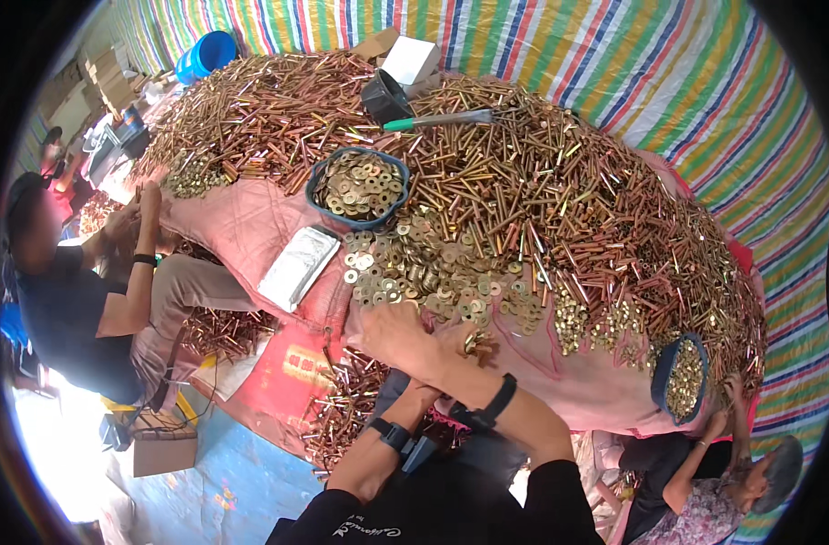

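Observation:
My forearms cross in front of me, the right one over the left. My right hand is closed at the near edge of a spread of flat round washers; what its fingers hold, if anything, is hidden. Beyond my right wrist, my left hand is partly covered, its fingers bent around small brass-coloured metal pieces too small to name exactly. Past the washers stands a blue-rimmed basin heaped with more washers. Small nuts lie to the right on the pink cloth.
A large heap of bolt-like metal rods spans the far side. On it sit a black bucket, a green-handled brush and a white box. A silvery packet lies left. Co-workers sit at left and right, near a nut-filled basin.

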